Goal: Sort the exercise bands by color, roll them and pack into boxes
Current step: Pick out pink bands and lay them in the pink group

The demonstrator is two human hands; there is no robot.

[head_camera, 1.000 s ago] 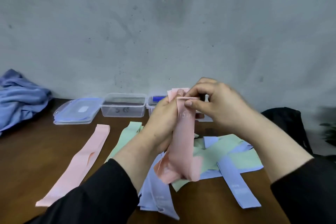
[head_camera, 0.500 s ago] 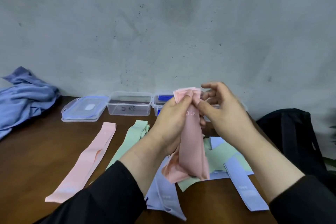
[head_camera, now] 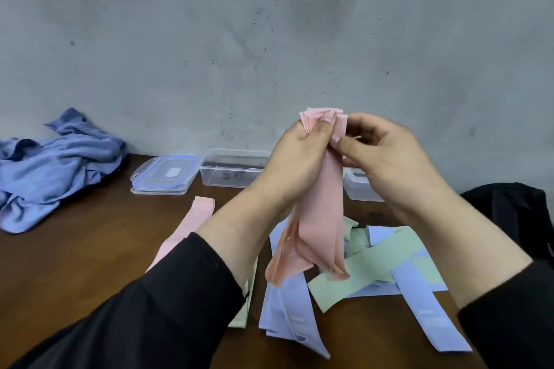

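My left hand [head_camera: 295, 165] grips the top of a bunch of pink bands [head_camera: 319, 219] that hangs above the table. My right hand [head_camera: 389, 165] pinches the same bunch just below its top edge with thumb and fingers. Another pink band [head_camera: 192, 228] lies flat on the table to the left. Green bands [head_camera: 377, 266] and blue bands [head_camera: 284, 308] lie mixed in a pile under my hands. A clear box [head_camera: 230, 171] stands at the back, and a second box [head_camera: 358, 186] is half hidden behind my right hand.
A stack of blue-rimmed lids [head_camera: 165, 174] lies left of the clear box. A crumpled blue cloth [head_camera: 51, 168] sits at the table's far left. A black bag [head_camera: 509, 213] stands at the right edge. The grey wall [head_camera: 269, 39] runs close behind the table.
Both hands have lifted the pink bunch higher. My right hand slid from over the top of the bunch to its right side, pinching just below the top edge.
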